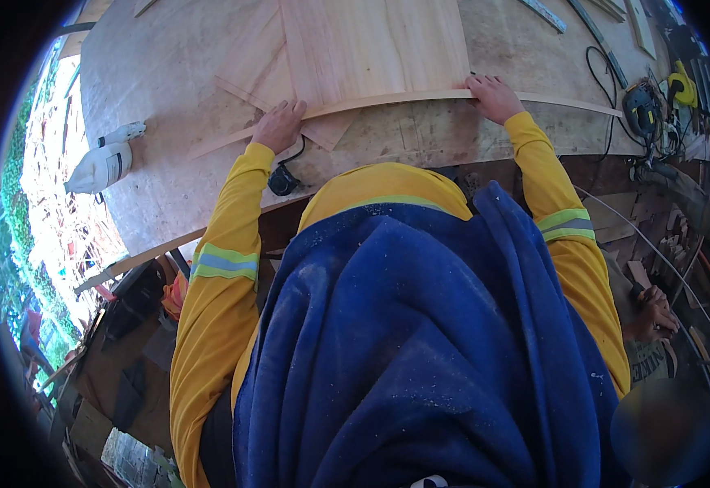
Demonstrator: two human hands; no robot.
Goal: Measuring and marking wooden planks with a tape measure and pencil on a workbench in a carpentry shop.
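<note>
We had both hands on a long thin wooden strip (403, 101) that lay across the plywood workbench (151, 179), running along the near edge of a pale wooden board (371, 45). Our left hand (278, 125) lay flat and open on the strip near its left part, fingers spread toward the board, palm pressing down and not closed round anything. Our right hand (493, 98) sat farther along, fingers curled over the strip's top edge and bearing on it; whether the thumb hooked underneath, we could not tell.

The strip ran on past both hands, its left end tapering out over the bench and its right end reaching toward a yellow power tool (641, 110) with its black cable (607, 73). Under the left hand some angled offcuts (322, 130) lay partly beneath the strip.

To do this well, we judged that the strip had to sit tight against the board's edge along its whole run, with even pressure from both hands so that it neither bowed nor slid. The offcuts beneath it could lift it, so they looked worth watching.

A white electric drill (107, 163) lay on the bench well off to the left, and a small black object (282, 180) sat just below the left wrist. Another person's hand (654, 313) showed low on the right.
</note>
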